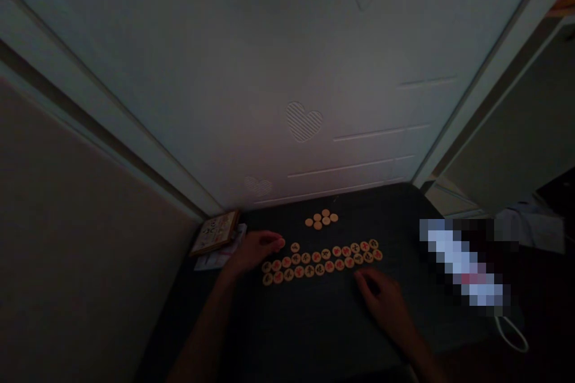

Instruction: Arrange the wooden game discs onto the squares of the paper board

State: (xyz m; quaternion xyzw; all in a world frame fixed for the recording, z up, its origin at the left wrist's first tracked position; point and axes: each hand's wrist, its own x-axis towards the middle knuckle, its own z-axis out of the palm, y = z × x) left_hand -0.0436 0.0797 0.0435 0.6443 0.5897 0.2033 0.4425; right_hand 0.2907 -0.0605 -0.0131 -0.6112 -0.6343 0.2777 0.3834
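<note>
Between the fingertips of my left hand (258, 249) is a round Chinese chess piece (282, 242), pinched at its edge just above the table. Beside it, a loose piece (294, 247) lies face up above two slanting rows of pieces. The upper row (316, 257) and lower row (319, 270) carry red and black characters. Near the right end of the lower row rests my right hand (384, 299), loosely curled, with nothing visible in its fingers. Farther back, several pieces (318, 217) sit in a small cluster with no characters visible.
The dark table (309, 323) meets a pale panel (251, 90) with embossed hearts at the back. At the left corner a flat printed box (215, 232) lies on papers (211, 260). A pixelated bright object (462, 263) is at the right, near a white cord loop (512, 338).
</note>
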